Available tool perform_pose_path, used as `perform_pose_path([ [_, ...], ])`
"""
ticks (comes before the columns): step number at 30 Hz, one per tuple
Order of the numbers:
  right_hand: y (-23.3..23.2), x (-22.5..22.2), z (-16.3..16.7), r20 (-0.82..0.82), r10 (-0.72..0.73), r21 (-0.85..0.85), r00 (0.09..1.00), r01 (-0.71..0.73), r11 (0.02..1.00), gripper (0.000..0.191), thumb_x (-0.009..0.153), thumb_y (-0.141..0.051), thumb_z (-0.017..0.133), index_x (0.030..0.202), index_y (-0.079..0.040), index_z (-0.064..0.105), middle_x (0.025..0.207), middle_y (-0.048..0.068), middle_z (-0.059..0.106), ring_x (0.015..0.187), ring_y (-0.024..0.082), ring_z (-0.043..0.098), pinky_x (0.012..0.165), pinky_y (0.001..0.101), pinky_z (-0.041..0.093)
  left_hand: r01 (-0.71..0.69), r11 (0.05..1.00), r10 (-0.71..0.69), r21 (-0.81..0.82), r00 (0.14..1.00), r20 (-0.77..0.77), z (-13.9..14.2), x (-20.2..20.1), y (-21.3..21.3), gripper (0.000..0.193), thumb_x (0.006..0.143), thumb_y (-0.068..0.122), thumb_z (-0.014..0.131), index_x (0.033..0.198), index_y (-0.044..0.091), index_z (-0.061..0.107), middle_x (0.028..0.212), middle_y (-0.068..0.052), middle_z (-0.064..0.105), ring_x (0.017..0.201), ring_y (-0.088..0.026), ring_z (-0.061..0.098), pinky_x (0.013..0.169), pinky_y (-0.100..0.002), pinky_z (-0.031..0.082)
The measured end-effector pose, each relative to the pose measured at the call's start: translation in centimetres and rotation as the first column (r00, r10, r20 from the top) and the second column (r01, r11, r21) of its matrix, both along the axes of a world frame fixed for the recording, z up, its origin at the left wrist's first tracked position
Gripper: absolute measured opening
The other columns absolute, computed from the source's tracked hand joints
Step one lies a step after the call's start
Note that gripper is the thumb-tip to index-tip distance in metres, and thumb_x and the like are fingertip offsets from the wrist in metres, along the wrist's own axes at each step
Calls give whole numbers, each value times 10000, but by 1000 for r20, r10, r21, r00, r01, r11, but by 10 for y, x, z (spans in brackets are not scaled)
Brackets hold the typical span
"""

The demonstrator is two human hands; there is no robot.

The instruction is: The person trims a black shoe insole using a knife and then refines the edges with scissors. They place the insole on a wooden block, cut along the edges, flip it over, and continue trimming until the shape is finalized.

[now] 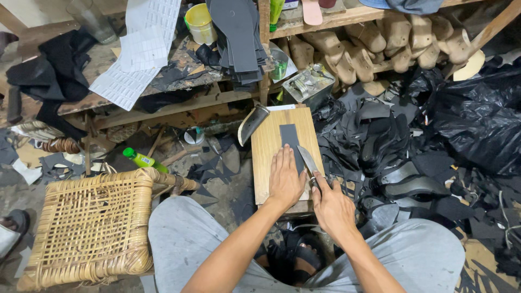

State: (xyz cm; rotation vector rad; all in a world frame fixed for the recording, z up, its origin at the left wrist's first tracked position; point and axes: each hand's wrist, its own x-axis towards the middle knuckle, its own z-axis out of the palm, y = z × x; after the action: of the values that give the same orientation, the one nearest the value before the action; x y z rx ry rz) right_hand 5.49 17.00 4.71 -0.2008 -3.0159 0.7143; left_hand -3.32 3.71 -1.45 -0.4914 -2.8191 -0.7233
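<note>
On the wooden board [268, 146], dark strip [289, 142] lengthwise away, left hand [285, 179] flat on it, right hand [332, 203] gripping knife [309, 161].

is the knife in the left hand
No, the right hand grips the knife, its blade at the dark strip on the wooden board, while the left hand presses flat.

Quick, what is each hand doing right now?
Left hand: open, pressed flat on the dark strip lying on the wooden board.
Right hand: closed around a knife, blade on the strip.
</note>
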Motion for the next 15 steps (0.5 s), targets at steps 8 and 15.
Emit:
perform_pose_path([
  [8, 13, -5, -7, -152, -49, -69, 987, 39, 997, 497, 989, -327, 522, 1456, -161, 493, 1234, 258, 625, 941, 509, 657, 807, 577, 541, -30, 999, 29, 28, 999, 26, 6, 1, -2, 781, 949, 356, 598, 1482, -153, 340, 1605, -320, 268, 1509, -444, 220, 1247, -512, 128],
  [15, 13, -7, -6, -79, -80, -51, 994, 76, 996, 501, 992, -339, 525, 1470, -190, 494, 1140, 212, 653, 956, 467, 662, 808, 561, 546, -32, 997, 31, 72, 999, 4, 6, 2, -4, 799, 907, 334, 644, 1461, -170, 367, 1586, -345, 276, 1486, -469, 234, 1232, -517, 157],
])
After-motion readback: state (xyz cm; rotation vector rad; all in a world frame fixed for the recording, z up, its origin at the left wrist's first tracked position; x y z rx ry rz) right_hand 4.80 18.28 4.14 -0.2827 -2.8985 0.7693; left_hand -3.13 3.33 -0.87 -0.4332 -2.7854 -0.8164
